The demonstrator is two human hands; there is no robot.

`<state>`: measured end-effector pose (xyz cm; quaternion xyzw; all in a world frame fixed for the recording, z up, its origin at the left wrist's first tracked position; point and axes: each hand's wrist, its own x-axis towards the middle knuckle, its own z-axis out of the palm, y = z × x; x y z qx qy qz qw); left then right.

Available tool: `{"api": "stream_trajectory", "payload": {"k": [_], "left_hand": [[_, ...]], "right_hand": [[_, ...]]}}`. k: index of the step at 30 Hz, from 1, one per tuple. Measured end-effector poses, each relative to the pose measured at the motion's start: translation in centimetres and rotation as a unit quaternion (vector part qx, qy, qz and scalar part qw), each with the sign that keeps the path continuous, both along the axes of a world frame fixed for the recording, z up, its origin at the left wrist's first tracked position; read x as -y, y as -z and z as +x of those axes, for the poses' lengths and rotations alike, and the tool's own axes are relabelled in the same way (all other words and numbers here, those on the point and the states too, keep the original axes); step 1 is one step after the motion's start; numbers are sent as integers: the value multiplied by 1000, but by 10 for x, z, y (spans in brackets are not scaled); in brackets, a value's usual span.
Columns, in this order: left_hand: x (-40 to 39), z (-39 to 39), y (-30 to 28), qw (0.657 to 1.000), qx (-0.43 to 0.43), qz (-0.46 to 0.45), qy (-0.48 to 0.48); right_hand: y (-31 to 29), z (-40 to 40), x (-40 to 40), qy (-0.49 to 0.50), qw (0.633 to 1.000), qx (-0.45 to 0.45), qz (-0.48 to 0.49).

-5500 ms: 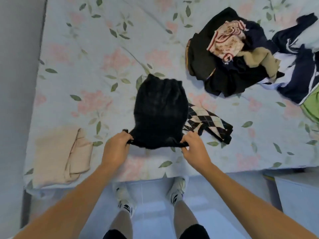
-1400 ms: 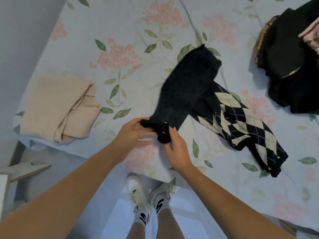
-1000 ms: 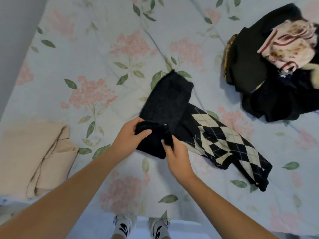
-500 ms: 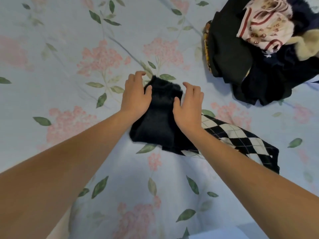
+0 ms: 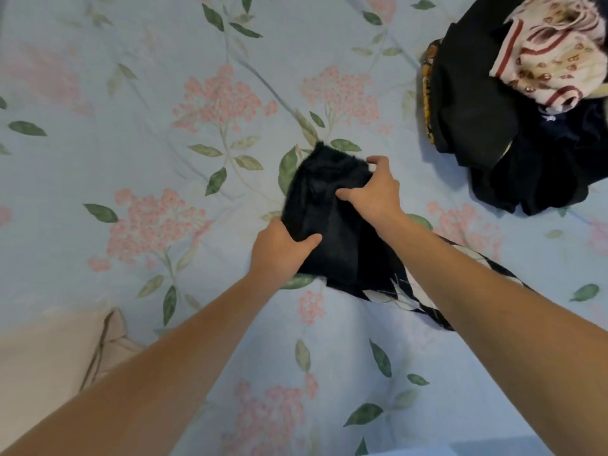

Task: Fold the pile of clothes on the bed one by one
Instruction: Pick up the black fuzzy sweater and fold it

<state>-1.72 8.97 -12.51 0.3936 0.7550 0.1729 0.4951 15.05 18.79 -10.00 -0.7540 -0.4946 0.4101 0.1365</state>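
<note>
A black fuzzy garment (image 5: 329, 205), folded into a small bundle, lies in the middle of the flowered bed sheet (image 5: 164, 143). My left hand (image 5: 279, 250) grips its near left edge, thumb on top. My right hand (image 5: 375, 189) clutches its far right corner. One end with a black-and-white argyle pattern (image 5: 408, 294) sticks out under my right forearm. The pile of unfolded clothes (image 5: 493, 126) sits at the upper right, mostly dark, with a cream and red printed piece (image 5: 546, 54) on top.
A folded beige garment (image 5: 49, 350) lies at the bed's lower left, partly behind my left forearm. The bed's near edge shows at the bottom right corner.
The long black garment was folded in half away from me and pressed flat. Both hands now grasp the bundle's edges instead of lying flat on it.
</note>
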Motion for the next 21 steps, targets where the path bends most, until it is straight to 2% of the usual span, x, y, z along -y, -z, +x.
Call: {"api": "stream_trajectory", "payload": {"k": [2,7,11,17,21], "left_hand": [[3,-4,-7,996,87,-21,-30],[31,-33,-28,981,183,1,-70],[83,-71,-51,967,227,0,-116],[186,-116,-60,967,154,9,-203],[247,-126,-54,959,97,10,-267]], "right_hand": [[-11,-5,-11,24,994,-96,-44],[-24,-32,-5,-13,970,-228,-79],[-26,-63,29,-71,954,-271,-107],[-17,-119,111,-130,946,-249,-159],[-17,-149,165,-182,940,-238,-162]]}}
